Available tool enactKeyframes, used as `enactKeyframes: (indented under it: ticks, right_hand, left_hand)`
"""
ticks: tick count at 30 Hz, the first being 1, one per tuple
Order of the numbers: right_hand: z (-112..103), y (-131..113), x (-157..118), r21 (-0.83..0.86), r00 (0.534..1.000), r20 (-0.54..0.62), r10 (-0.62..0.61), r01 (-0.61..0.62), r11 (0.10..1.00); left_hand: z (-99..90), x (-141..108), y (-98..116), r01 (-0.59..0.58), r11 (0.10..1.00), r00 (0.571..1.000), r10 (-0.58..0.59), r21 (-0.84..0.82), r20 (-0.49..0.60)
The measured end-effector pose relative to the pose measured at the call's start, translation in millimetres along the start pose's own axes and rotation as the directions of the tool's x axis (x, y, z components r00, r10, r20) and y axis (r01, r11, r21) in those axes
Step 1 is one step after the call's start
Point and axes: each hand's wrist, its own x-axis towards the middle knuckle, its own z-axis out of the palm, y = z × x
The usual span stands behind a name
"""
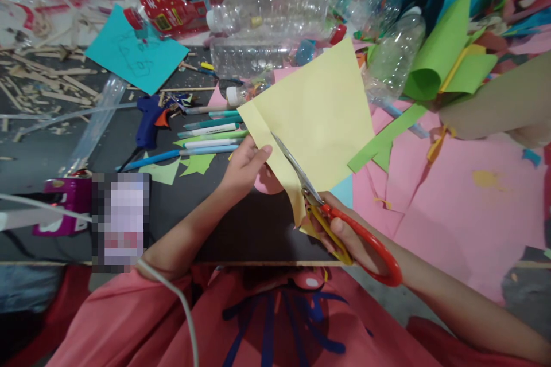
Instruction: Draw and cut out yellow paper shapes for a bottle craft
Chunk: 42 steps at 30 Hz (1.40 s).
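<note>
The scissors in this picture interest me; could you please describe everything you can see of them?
The scissors have slim, silvery, metal-looking blades and long loop handles, one yellow, one orange-red, apparently plastic. The right hand holds them by the handles, near the table's front edge. They point forward and leftward, with one blade lying over the yellow paper; the other seems hidden beneath it, so how wide they stand open is unclear.

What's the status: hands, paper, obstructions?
Left hand pinching yellow paper. Right hand gripping scissors, which lie across the paper. Green strip close by paper's right edge.
</note>
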Motion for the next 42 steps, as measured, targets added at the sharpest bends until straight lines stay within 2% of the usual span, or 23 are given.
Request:
enactKeyframes:
  ticks: [10,16,19,24,27,32,37,42]
  right_hand:
    - [5,11,6,0.018,0.998,-0.055,-0.021,0.022,1.0]
    - [3,11,1,-0.015,0.998,-0.052,0.042,-0.043,0.999]
    - [3,8,-2,-0.03,0.995,-0.074,0.066,-0.068,0.997]
    - [3,4,-6,-0.046,0.998,-0.065,-0.009,0.006,0.999]
    - [3,3,-8,-0.043,0.997,-0.066,-0.03,0.027,0.999]
    - [3,0,-5,-0.021,0.996,-0.042,-0.083,0.082,0.996]
    - [2,-9,-4,-0.023,0.995,-0.002,-0.095,0.095,0.995]
    - [5,-1,-3,0.004,0.997,0.0,-0.077,0.077,0.997]
  left_hand:
    - [-6.5,5,-8,-0.003,0.998,0.999,0.006,-0.065,0.041]
    - [-11.6,9,-14,-0.079,0.996,0.995,0.076,-0.048,-0.067]
    - [-12.2,11,-14,-0.061,0.996,0.995,0.055,-0.067,-0.079]
    - [-9.0,9,-9,-0.058,0.995,0.995,0.051,-0.081,-0.087]
    - [-6.6,7,-5,-0.043,0.996,0.998,0.039,-0.081,-0.054]
    - [-2.0,2,2,0.044,0.992,0.998,-0.04,-0.115,0.038]
    - [4.2,-1,10,0.048,0.986,0.987,-0.021,-0.16,0.162]
    - [5.0,-3,11,0.079,0.979,0.982,-0.043,-0.189,0.186]
